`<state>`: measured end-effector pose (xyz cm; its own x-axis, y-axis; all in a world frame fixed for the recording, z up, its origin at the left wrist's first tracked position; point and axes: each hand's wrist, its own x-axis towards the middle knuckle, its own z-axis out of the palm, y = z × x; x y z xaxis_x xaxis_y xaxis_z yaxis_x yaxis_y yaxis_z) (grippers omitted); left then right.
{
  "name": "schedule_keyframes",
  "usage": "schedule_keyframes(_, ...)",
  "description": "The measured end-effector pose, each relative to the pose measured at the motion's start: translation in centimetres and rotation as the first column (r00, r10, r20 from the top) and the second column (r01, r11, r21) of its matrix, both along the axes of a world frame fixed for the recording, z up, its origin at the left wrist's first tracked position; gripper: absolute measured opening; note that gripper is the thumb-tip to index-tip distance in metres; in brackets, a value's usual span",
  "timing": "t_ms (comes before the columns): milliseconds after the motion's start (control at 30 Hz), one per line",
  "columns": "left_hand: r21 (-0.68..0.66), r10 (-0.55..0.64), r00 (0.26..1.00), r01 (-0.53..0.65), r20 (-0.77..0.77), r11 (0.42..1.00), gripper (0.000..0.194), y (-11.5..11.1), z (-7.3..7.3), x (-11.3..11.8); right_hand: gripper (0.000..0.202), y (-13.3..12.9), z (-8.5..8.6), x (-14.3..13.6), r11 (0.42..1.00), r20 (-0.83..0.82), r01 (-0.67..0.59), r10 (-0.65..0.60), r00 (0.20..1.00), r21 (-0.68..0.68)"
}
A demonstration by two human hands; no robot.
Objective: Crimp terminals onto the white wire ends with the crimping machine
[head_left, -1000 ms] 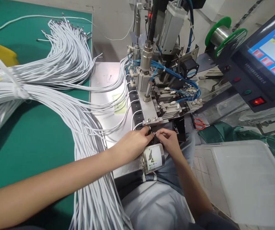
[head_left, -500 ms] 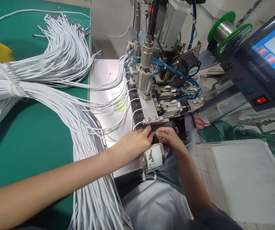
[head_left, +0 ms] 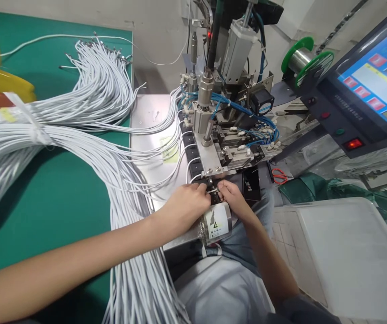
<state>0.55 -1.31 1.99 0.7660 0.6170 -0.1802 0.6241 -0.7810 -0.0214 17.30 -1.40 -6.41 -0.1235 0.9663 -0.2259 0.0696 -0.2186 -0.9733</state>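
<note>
At the front end of the machine (head_left: pixel 210 158), my left hand (head_left: pixel 190 201) is closed with its fingers on a white cable (head_left: pixel 211 191). A short length of that cable reaches out toward my right hand (head_left: pixel 233 198). My right thumb and fingers pinch the small metallic end of the cable; its exact shape is too small to make out. Both hands are just above a clear container with a white label (head_left: pixel 216 220). Left of the machine, several white cables run into black holder blocks (head_left: pixel 191 154). A large bundle of white cables (head_left: pixel 78 143) lies beside my left forearm.
A green mat (head_left: pixel 75 193) covers the table at left, with a yellow tool (head_left: pixel 4 81) on it. To the right are a solder wire spool (head_left: pixel 297 60), a control screen (head_left: pixel 375 85), red-handled scissors (head_left: pixel 279 176) and a white plastic bin (head_left: pixel 348 252).
My left hand has shifted slightly left and away from my right hand, so a short piece of white cable now shows between them. The camera view has also moved a little.
</note>
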Motion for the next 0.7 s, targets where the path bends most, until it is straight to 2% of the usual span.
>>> schedule_keyframes(167,0.025,0.075,0.995,-0.073,-0.064,0.997,0.019,-0.5,0.8,-0.4,0.028,-0.1,-0.7,0.0,0.997,0.035,-0.042,0.04,0.999,0.07)
schedule_keyframes(367,0.035,0.061,0.997,-0.059,-0.057,0.998,0.018,-0.4,0.3,-0.7,0.028,-0.8,-0.6,-0.5,0.994,0.011,0.102,-0.103,0.995,0.025)
schedule_keyframes(533,0.054,0.061,0.997,-0.058,-0.053,0.997,0.018,-0.4,0.2,-0.6,0.028,-1.0,-0.5,-0.9,0.99,-0.071,0.137,-0.138,0.988,-0.012)
schedule_keyframes(700,0.047,0.064,0.996,-0.061,-0.057,0.997,0.019,-0.6,0.7,-0.5,0.028,-0.3,-0.7,-0.5,0.995,0.011,0.08,-0.081,0.997,0.067)
